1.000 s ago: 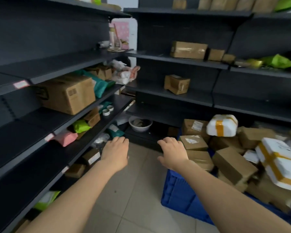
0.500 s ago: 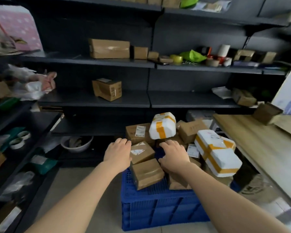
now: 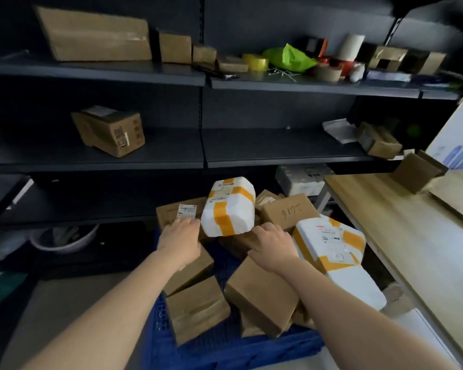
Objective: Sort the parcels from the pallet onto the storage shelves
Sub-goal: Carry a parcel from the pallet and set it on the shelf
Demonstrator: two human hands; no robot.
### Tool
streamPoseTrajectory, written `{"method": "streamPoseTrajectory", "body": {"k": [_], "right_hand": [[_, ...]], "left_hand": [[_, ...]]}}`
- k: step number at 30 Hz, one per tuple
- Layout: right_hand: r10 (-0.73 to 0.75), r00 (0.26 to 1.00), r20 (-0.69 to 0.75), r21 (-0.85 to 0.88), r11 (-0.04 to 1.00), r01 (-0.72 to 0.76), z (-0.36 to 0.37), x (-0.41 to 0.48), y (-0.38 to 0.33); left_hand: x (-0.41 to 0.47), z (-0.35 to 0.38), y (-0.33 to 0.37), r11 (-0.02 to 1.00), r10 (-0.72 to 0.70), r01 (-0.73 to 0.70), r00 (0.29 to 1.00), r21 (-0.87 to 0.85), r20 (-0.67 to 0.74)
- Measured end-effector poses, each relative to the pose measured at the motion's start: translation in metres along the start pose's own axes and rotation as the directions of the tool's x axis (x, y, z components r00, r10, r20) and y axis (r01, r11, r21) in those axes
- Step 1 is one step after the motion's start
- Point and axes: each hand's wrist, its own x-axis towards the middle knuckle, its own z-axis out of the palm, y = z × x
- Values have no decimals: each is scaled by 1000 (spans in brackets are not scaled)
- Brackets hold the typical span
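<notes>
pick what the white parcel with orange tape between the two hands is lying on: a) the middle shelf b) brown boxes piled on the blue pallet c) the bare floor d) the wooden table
B: the white parcel lies on top of the brown boxes heaped on the blue pallet, with the left hand and right hand on either side of it.

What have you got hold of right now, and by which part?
Nothing yet. The left grip and right grip are open, flanking the lower end of the white parcel, fingers curled round nothing.
</notes>
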Motion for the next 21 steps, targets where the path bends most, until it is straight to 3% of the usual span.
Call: {"method": "streamPoseTrajectory", "body": {"k": [7,14,21], "right_hand": [[-1,996,88,25,1000,-1,18,97,41],[82,987,141,253,961,-116,56,170,49],[246,952,183,550,777,-307,95,222,39]], "left_hand": [[94,36,-3,993,-92,99,990,-70,104],[179,74,-27,972,-153,183,969,-149,194],[239,113,-37,790,-207,363,917,-494,342]]}}
